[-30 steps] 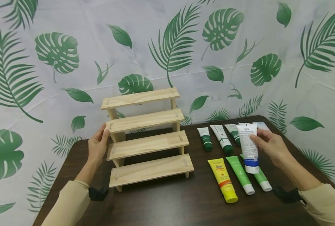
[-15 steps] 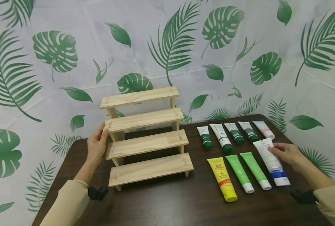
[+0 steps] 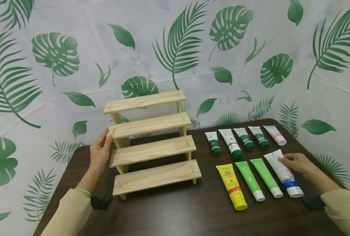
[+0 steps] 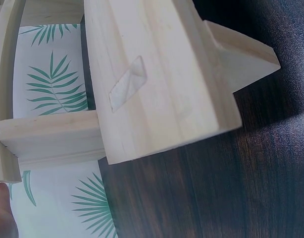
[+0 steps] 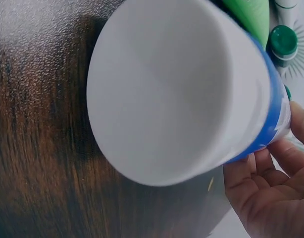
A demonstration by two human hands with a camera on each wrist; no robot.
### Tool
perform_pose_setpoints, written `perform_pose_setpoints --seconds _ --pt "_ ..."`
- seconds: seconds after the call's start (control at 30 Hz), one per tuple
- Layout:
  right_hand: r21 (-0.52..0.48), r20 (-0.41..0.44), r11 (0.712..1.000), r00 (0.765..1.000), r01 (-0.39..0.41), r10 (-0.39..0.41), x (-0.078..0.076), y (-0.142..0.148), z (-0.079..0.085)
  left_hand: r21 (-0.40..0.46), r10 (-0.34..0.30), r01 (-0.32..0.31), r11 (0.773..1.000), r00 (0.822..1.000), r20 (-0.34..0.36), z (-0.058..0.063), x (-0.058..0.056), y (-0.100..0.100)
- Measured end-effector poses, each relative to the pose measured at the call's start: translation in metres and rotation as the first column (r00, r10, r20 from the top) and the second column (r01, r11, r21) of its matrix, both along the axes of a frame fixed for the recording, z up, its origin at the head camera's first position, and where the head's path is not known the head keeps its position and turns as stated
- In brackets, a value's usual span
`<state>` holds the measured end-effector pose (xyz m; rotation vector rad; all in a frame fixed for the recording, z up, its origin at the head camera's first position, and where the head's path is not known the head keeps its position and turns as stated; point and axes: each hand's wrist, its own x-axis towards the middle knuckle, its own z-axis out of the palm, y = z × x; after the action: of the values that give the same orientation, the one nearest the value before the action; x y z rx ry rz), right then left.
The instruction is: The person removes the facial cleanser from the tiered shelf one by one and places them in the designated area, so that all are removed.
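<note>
My left hand [image 3: 100, 151] grips the left end of the second board from the top on a stepped wooden display stand [image 3: 157, 177]. In the left wrist view, the stand's lower board [image 4: 167, 99] fills the middle, and only a bit of the hand [image 4: 2, 213] shows at the lower left. My right hand [image 3: 300, 164] pinches a white squeeze tube [image 3: 282, 170] with a blue band, at the right end of the front row of tubes. Its big white cap [image 5: 157, 94] looms close in the right wrist view, turned toward the near side of the table.
Left of the held tube lie two green tubes [image 3: 249, 180] and a yellow tube [image 3: 232, 186]. Behind them is a row of several white-and-green tubes [image 3: 231, 143] and a pink-and-blue tube [image 3: 275, 135]. A leaf-print cloth [image 3: 175, 49] hangs behind the dark table [image 3: 175, 213].
My right hand has carried the white tube right and down to the end of the front row, beside the green tubes. The left hand keeps its grip on the stand.
</note>
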<state>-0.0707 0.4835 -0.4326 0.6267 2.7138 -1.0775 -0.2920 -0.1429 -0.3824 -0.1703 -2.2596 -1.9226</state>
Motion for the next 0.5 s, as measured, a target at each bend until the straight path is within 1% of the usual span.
perform_pose_setpoints --seconds 0.17,0.43,0.5 --pt "-0.01 0.008 1.0 1.0 -0.009 0.009 0.0004 0.0008 -0.0026 0.01 -0.013 0.013 1.0 1.0 -0.004 -0.0001 0.0009 -0.0009" --pt "-0.022 0.029 1.0 0.999 0.018 -0.017 -0.001 0.0039 -0.0054 0.002 -0.019 0.019 1.0 1.0 0.004 0.0012 0.0023 -0.0017" --pt "-0.021 0.046 1.0 0.999 0.023 -0.022 -0.0013 0.0051 -0.0057 0.004 -0.016 0.016 1.0 1.0 0.007 0.0014 0.0025 -0.0017"
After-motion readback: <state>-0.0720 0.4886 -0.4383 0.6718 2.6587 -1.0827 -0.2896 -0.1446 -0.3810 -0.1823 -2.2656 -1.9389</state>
